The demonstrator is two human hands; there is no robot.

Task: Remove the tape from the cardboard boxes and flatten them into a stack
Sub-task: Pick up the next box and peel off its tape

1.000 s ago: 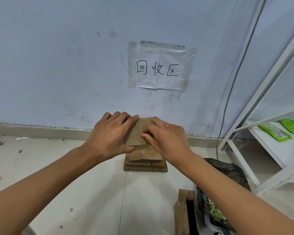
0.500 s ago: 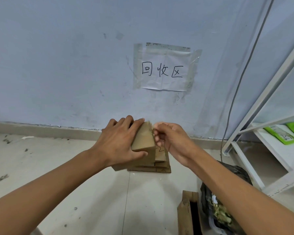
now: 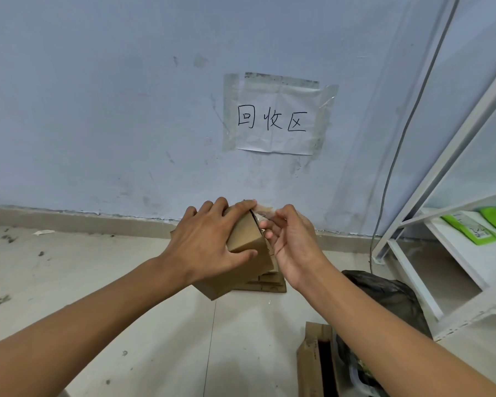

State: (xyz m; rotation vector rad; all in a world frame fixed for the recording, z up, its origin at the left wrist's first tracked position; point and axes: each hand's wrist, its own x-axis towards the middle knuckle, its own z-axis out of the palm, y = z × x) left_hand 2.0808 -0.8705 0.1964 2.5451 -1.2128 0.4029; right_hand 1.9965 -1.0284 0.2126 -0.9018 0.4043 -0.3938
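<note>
One strip of tape (image 3: pixel 262 209) is now lifted off the top edge of the cardboard box (image 3: pixel 248 247), pinched by the right hand (image 3: pixel 294 245) at 3 o'clock, while the box, tilted since a second ago, is gripped by the left hand (image 3: pixel 209 245) above the flattened stack (image 3: pixel 269 283), so flattening seems near.

The left hand (image 3: pixel 209 242) grips a small cardboard box (image 3: pixel 245 247) tilted above the floor (image 3: pixel 98 282), while the right hand (image 3: pixel 291 242) pinches a clear strip of tape (image 3: pixel 265 209) at the box's upper edge. A stack of flattened cardboard (image 3: pixel 269 283) lies on the floor beneath, near the wall (image 3: pixel 98 110); a paper sign (image 3: pixel 275 118) is taped there.
</note>
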